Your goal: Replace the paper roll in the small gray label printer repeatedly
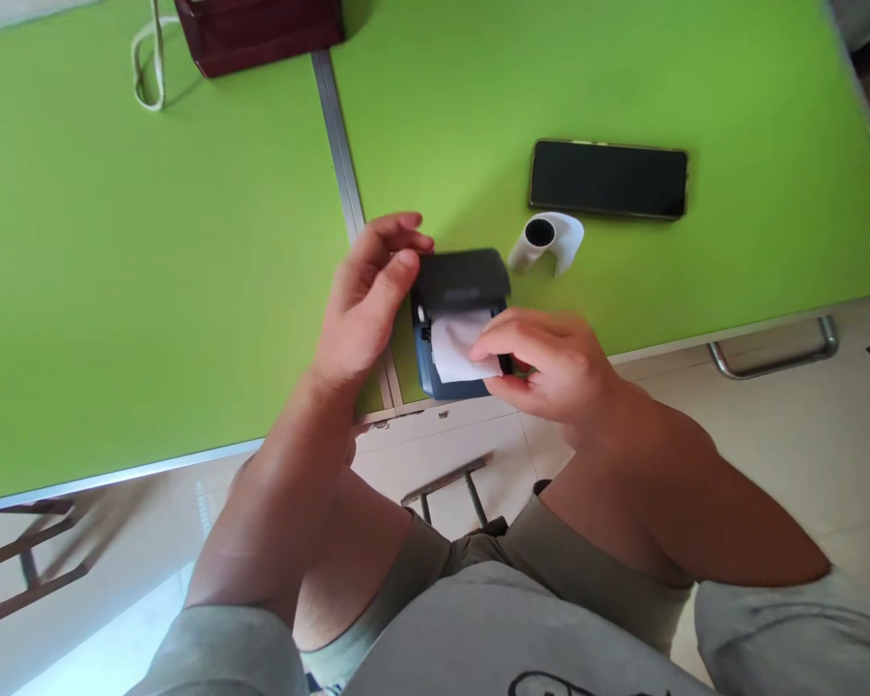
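A small dark grey printer [458, 290] sits at the near edge of the green table [152, 290]. A strip of white paper [455, 345] comes out of it toward me. My right hand [551, 367] pinches the end of that paper with thumb and fingers closed. My left hand [369, 295] is beside the printer's left side, fingers loosely curled and apart, fingertips by the lid's upper left corner and holding nothing. A white paper roll [547, 240] with a dark core lies just right of the printer.
A black phone [607, 179] lies flat beyond the roll. A dark red box [261, 34] and a white cord [149, 68] are at the far edge. A metal seam [340, 155] joins two tabletops. Stools stand on the tiled floor below.
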A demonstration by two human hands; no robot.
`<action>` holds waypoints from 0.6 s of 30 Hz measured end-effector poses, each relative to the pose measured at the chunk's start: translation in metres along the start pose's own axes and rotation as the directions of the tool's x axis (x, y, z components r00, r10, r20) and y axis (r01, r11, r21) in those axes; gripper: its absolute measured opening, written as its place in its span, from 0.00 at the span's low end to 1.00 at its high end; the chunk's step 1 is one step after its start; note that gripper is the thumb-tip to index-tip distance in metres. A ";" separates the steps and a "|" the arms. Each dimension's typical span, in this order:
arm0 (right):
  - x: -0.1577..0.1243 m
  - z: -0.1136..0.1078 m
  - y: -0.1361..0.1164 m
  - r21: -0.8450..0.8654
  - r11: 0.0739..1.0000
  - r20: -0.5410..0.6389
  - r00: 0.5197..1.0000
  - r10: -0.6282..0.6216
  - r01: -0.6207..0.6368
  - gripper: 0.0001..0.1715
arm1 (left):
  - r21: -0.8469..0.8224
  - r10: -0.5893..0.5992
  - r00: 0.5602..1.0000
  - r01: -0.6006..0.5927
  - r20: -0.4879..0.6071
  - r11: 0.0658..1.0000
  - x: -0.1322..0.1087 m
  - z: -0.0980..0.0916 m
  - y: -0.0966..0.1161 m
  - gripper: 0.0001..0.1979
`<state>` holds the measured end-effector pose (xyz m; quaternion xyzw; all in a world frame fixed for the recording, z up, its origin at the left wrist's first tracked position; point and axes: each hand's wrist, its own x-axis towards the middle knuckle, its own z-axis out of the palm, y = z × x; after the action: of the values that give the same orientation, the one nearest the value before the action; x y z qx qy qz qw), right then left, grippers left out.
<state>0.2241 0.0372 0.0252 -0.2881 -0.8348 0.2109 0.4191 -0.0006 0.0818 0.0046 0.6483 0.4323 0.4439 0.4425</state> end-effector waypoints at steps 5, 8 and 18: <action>-0.004 -0.005 0.000 -0.006 1.000 0.034 0.999 0.011 -0.011 0.08 | 0.059 -0.038 0.988 0.030 0.148 0.998 0.001 0.000 0.009 0.24; -0.008 -0.007 0.001 0.134 0.987 0.039 0.996 0.084 -0.089 0.06 | 0.079 -0.002 0.987 -0.010 0.158 0.997 0.001 -0.001 0.008 0.25; 0.007 0.011 0.013 0.319 0.819 -0.177 0.819 0.546 -0.477 0.22 | 0.178 0.016 0.976 -0.056 0.219 0.983 -0.010 0.001 0.015 0.29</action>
<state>0.2160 0.0503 0.0155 -0.4710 -0.6278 0.3843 0.4861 0.0008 0.0690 0.0166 0.7382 0.4087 0.3370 0.4175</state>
